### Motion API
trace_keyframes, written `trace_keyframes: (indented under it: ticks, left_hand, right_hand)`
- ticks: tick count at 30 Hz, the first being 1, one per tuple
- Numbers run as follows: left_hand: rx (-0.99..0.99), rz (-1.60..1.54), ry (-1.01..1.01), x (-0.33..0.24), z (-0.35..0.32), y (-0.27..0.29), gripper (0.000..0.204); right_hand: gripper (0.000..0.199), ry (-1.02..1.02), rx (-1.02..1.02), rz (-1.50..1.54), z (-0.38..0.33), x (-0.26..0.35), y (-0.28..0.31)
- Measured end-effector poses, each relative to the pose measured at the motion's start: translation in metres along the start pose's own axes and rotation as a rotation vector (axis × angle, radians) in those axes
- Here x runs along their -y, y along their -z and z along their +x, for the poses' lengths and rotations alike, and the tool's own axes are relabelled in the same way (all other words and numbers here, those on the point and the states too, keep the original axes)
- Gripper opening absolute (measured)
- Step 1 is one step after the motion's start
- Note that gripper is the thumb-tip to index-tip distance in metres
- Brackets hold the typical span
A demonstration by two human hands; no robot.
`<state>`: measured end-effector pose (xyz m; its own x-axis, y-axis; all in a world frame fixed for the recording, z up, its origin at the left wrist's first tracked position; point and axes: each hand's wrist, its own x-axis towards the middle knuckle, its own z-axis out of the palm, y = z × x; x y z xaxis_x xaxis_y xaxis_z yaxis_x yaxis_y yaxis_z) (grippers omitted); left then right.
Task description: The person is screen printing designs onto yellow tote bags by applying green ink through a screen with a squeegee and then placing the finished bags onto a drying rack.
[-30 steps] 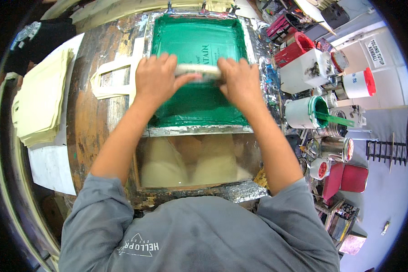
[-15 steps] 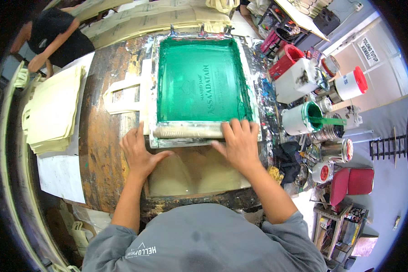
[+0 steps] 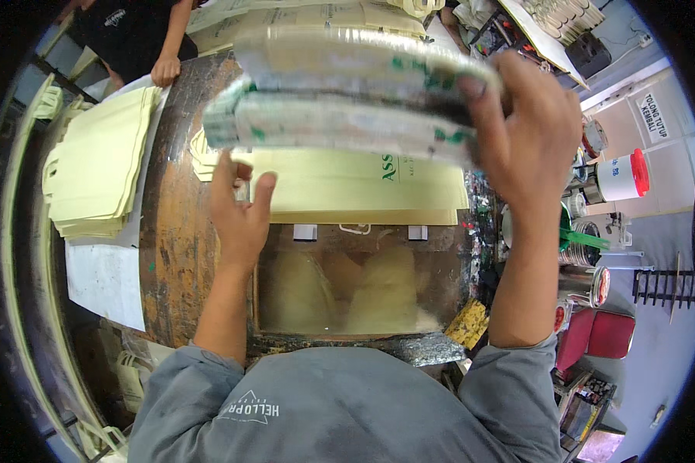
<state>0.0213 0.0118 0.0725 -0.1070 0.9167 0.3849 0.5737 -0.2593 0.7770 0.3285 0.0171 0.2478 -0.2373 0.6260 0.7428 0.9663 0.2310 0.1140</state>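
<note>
My right hand (image 3: pixel 521 131) grips the right end of the near edge of a screen-printing frame (image 3: pixel 347 123). The frame is tilted up off the table, blurred by motion and smeared with green ink. Under it lies a pale yellow cloth bag (image 3: pixel 316 185) with a fresh green print, partly hidden by the frame. My left hand (image 3: pixel 239 204) is open beside the bag's left edge, thumb and fingers apart, just below the frame's left corner. The bag's handle (image 3: pixel 202 158) sticks out to the left.
A stack of pale yellow bags (image 3: pixel 100 162) lies on the left. A co-worker's hand (image 3: pixel 166 69) rests at the table's far left. On the right are a green-smeared stick (image 3: pixel 583 238), metal cans (image 3: pixel 583 284) and a yellow sponge (image 3: pixel 468 324). A glossy brown panel (image 3: pixel 347 301) lies nearest me.
The frame has swung up from lying flat, uncovering the printed bag. My right hand rose with it; my left hand moved slightly upward, off the frame. The co-worker has shifted closer to the table.
</note>
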Motion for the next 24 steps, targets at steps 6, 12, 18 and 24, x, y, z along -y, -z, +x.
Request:
trace_keyframes:
  ticks: [6,12,18,24]
  left_hand:
    - [0.042,0.502,0.049,0.086,-0.031,-0.021,0.045]
    - [-0.06,0.314,-0.081,0.104,0.02,-0.015,0.02]
    - [0.168,-0.03,-0.007,0.066,0.165,0.075,0.023]
    - [0.046,0.489,0.194,0.188,0.232,0.355,0.038]
  right_hand:
    - [0.065,-0.144,0.044,0.12,0.036,-0.005,0.0]
    - [0.065,-0.132,-0.031,0.091,0.036,-0.01,0.0]
    - [0.07,-0.188,0.121,0.135,0.061,-0.015,0.009]
    - [0.07,-0.021,-0.078,0.097,0.046,-0.007,-0.001]
